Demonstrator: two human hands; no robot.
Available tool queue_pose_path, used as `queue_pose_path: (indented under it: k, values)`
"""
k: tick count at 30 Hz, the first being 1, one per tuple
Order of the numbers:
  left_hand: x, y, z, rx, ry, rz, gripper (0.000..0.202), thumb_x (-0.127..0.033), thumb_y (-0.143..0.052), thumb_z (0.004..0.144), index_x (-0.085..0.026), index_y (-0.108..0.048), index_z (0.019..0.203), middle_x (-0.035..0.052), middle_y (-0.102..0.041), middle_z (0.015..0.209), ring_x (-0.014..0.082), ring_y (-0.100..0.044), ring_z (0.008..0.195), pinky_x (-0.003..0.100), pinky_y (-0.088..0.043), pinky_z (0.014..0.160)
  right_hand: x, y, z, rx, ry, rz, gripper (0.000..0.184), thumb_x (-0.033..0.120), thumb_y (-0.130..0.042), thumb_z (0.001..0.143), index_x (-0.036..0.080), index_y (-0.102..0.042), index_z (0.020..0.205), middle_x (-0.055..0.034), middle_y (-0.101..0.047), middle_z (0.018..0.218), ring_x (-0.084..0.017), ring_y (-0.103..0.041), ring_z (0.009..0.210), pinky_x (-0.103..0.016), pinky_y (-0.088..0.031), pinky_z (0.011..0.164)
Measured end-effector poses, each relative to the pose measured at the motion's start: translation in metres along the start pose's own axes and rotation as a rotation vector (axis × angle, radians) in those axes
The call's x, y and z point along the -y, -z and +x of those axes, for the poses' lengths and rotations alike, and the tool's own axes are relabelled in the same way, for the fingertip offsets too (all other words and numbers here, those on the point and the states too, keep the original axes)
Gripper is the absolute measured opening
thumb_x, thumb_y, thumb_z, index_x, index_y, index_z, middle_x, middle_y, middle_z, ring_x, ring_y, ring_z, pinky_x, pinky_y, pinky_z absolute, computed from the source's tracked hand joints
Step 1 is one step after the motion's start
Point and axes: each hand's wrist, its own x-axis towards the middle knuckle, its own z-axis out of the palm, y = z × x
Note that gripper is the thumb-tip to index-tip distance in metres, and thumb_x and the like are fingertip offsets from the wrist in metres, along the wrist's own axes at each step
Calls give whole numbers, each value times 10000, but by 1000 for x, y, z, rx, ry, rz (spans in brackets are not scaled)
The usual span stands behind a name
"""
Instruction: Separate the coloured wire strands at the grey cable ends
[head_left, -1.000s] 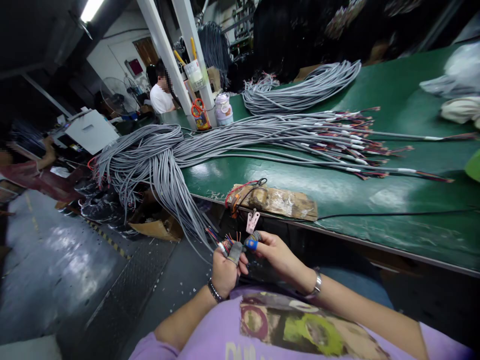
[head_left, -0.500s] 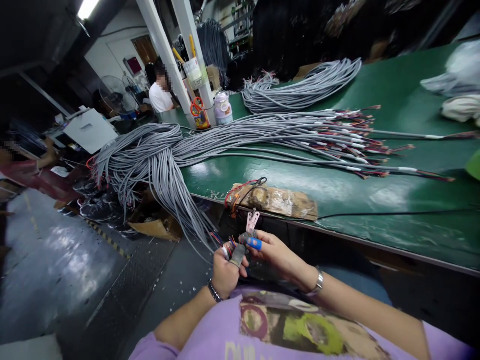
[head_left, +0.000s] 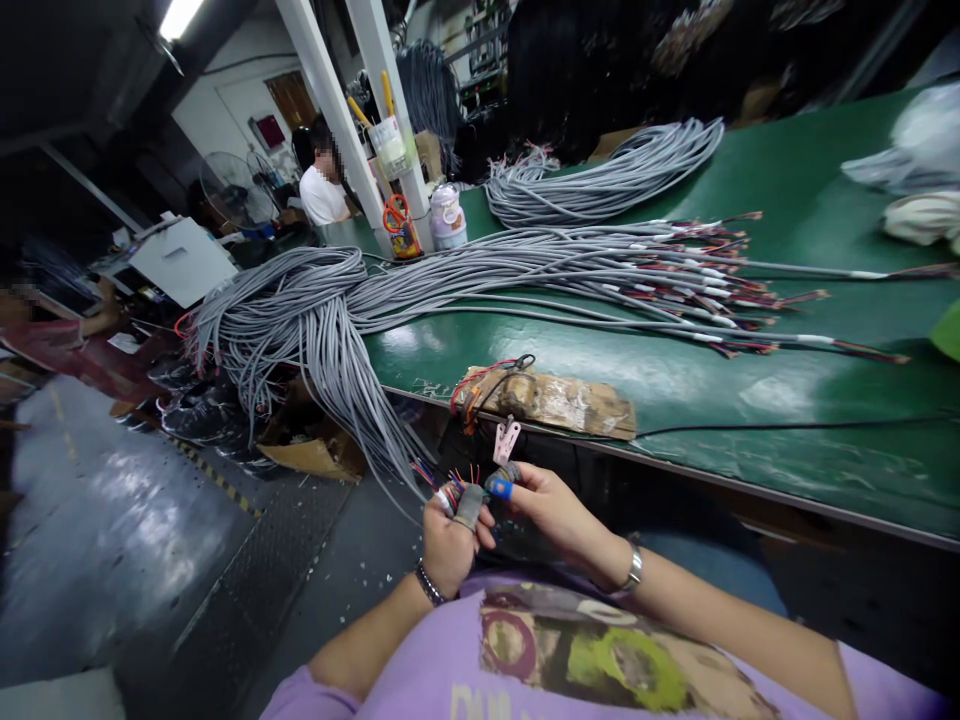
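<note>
1. Step in hand: the left hand (head_left: 448,545) is closed around a grey cable end (head_left: 447,497), held in front of the bench (head_left: 750,395) edge, below bench level. The coloured wires (head_left: 459,477) fan upward from the fist.
2. The right hand (head_left: 556,505) has its covered fingertips pressed together just beside the wires. Whether they grip a strand cannot be told.
3. Judged requirement: any next move needs single-strand selection with fine fingertip control and a steady left grip.
4. Surroundings: the held cable runs from the cable bundle (head_left: 322,310) draped over the bench corner. A taped block (head_left: 559,400) and pink clip (head_left: 506,440) sit at the bench edge, near the hands.
5. Obstructions: hanging cables crowd the left side, and a black cord (head_left: 787,428) crosses the bench.
</note>
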Motion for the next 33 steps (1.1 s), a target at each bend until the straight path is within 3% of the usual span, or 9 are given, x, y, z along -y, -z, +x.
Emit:
queue_pose_path:
  k: [5,10,16,25,33]
  values:
    - [-4,3,3,-9,6,-81,432,-529,-582,753,-149,-520,558,-35,-505,397,43,-399,278,165,-230,307,-1,8,1,26,-28,210,305,433,-694,676,165,-551,644,38,-502,552,-76,-409,501,-226,-350,514]
    - [-17,1,4,21,75,-192,395,-522,-637,699,-147,-538,624,-36,-531,425,47,-397,261,165,-222,277,11,21,12,-4,-145,412,409,573,-604,719,169,-633,773,-27,-593,724,-101,-500,580,-246,-447,576]
    - [-24,-13,5,82,36,-196,391,-509,-627,714,-147,-525,606,-28,-540,432,50,-410,264,165,-224,277,21,17,28,63,-82,448,357,528,-641,720,178,-637,796,-12,-592,686,-117,-513,613,-248,-435,586]
    - [-18,-19,11,56,72,-155,400,-523,-642,690,-151,-515,615,-36,-532,424,48,-408,261,159,-205,270,18,10,33,-15,-40,514,347,493,-740,618,173,-642,711,2,-597,664,-116,-500,626,-256,-408,631]
    - [-16,-13,6,55,57,-176,396,-525,-631,706,-149,-525,641,-37,-538,433,47,-410,262,155,-226,273,18,14,25,69,-105,514,396,579,-624,702,187,-609,748,-7,-594,688,-111,-504,592,-244,-429,574]
